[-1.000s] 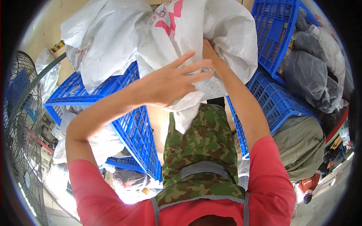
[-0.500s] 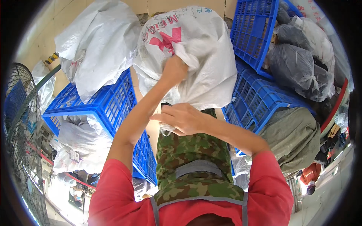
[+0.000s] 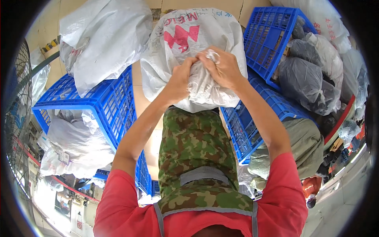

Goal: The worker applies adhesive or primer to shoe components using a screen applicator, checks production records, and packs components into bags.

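Observation:
In front of me stands a full white woven sack (image 3: 160, 65) with red and blue markings. Its bunched mouth (image 3: 201, 81) is turned toward me, pleated and frayed at the edge. My left hand (image 3: 180, 81) is closed round the left side of this gathered neck. Across its top and right side my right hand (image 3: 225, 69) grips too, fingertips close to the left thumb. White string (image 3: 212, 56) shows blurred at the right hand's fingers; how it runs round the neck is hidden.
On the left, a blue crate (image 3: 94, 94) has a white sack (image 3: 104, 39) on top. Stacked blue crates (image 3: 256, 51) and dark plastic bags (image 3: 302, 79) stand at right, with a grey-green sack (image 3: 292, 148) nearer. A fan guard (image 3: 17, 118) is at far left.
My right hand has moved up and forward from near my apron to the sack's mouth. My left hand has come nearer, and the sack's neck is now bunched between both hands.

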Demonstrator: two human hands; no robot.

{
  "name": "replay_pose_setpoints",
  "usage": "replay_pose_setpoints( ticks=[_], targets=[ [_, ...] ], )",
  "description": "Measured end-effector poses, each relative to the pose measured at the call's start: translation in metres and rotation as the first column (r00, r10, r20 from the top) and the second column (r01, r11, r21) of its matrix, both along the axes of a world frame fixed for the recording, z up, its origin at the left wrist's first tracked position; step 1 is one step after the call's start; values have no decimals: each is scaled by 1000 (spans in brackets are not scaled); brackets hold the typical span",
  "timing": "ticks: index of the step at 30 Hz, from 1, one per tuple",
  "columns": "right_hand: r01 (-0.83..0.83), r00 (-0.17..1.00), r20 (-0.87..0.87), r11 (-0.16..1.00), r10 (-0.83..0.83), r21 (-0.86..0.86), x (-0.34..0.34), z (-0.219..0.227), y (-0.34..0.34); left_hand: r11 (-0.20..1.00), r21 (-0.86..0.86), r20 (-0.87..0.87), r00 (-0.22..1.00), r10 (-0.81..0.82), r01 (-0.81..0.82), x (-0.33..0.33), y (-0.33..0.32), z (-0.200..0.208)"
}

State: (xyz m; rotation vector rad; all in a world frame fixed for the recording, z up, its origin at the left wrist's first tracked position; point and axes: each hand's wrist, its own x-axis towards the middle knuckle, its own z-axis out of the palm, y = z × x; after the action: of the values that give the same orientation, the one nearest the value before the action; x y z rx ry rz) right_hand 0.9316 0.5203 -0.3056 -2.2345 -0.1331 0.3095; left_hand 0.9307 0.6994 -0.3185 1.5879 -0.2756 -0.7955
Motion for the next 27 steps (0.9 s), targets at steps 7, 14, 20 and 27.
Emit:
replay_pose_setpoints(
  ticks=[7, 14, 20, 27],
  targets=[
    [679, 677, -661, 620, -324, 392, -28, -10, 7, 991, 113, 663, 748, -26, -66, -13, 22, 11],
    [-299, 738, -551, 921, 390, 250, -27, -41, -21, 978, 193, 581, 795, -176, 75, -9, 7, 16],
    [494, 627, -701, 870, -341, 18, -38, 16, 3, 930, 324, 358, 887, -290, 173, -13, 9, 26],
    [83, 838, -545, 995, -37, 60, -58, 52, 16, 939, 323, 220, 956, -194, 116, -18, 10, 33]
  ],
)
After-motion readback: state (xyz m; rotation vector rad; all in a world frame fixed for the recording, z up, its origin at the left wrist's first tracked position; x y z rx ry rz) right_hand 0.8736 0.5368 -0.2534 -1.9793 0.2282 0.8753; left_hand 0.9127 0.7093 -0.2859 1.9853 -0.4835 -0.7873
